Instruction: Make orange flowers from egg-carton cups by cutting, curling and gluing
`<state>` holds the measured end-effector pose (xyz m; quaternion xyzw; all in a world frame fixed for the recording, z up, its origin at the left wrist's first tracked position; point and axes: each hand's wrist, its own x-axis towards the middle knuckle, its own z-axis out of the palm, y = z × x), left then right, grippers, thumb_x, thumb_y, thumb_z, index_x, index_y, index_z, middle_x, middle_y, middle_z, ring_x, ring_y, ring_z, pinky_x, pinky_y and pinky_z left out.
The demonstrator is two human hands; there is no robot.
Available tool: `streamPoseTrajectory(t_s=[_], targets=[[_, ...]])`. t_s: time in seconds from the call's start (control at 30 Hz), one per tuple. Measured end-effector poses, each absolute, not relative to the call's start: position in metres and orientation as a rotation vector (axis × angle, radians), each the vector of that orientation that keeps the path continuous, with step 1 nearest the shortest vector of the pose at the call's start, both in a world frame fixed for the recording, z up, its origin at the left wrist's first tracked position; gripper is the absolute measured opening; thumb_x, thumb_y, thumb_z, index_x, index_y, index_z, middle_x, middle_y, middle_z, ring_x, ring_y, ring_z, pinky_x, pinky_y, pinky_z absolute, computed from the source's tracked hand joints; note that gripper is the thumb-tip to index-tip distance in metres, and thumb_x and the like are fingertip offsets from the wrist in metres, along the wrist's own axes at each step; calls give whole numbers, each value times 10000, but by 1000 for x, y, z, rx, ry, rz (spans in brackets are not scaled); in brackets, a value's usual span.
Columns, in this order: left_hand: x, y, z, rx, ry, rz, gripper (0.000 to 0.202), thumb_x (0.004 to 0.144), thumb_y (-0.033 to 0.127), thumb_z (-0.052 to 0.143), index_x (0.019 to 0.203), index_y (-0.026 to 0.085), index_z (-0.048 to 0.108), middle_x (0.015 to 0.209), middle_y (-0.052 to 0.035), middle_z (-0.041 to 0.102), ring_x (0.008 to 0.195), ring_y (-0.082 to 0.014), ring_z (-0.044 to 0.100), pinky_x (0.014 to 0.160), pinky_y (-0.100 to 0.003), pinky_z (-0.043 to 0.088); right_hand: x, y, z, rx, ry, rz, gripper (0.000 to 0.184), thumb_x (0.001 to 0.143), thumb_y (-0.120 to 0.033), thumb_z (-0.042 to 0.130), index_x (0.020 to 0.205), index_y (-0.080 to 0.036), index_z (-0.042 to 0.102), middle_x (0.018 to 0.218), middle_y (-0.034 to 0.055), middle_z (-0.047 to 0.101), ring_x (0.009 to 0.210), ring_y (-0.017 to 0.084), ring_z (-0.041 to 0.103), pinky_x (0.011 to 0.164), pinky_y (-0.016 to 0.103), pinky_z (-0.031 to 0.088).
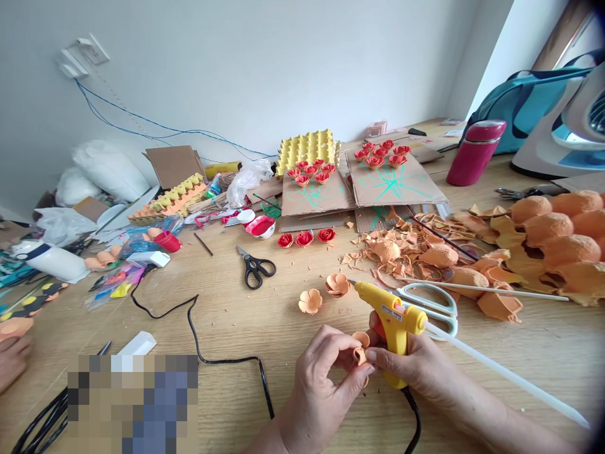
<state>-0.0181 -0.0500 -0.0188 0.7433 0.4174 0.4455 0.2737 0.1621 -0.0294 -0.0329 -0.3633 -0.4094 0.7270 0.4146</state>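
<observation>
Much of the orange flower piece (360, 357) is covered by my own fingers, so I can't tell how many petals it has. The grip of the yellow glue gun (396, 325) partly disappears in my right hand (418, 360), and its trigger is hard to make out. The desk (189, 328) runs out of view at its near edge; a blocky blur hides part of its near left area, and another person's hand (14, 362) is cut off at the far left.

The piece is matte, pulpy and curled, like the two petal cups (310, 302) lying open beyond it. The gun is smooth plastic, with a long, cloudy glue stick (505, 372) slanting from its back toward the desk's near right corner. Rough, torn scraps (425, 249) heap toward the right edge.

My left hand (319, 378) pinches the piece between bent fingers and thumb, low over the near side of the desk. My right is wrapped round the gun, nozzle pointing toward the far left corner, its thumb against the piece.
</observation>
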Motion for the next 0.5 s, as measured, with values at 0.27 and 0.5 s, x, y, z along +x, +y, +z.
streamPoseTrajectory(t_s=[0.27, 0.5], targets=[[-19, -50, -21, 2055, 1119, 1214, 166, 883, 88, 704, 991, 207, 660, 861, -13, 604, 726, -117, 623, 657, -191, 566, 161, -28, -32, -863, -994, 1863, 429, 762, -420, 853, 912, -236, 495, 779, -36, 625, 704, 148, 557, 670, 301, 432], [-21, -50, -25, 2034, 1120, 1174, 160, 898, 100, 689, 1006, 215, 661, 894, -25, 602, 747, -130, 630, 680, -215, 580, 160, -30, -30, -916, -1000, 1857, 448, 705, -449, 875, 837, -231, 507, 790, -16, 618, 709, 160, 537, 680, 310, 429]])
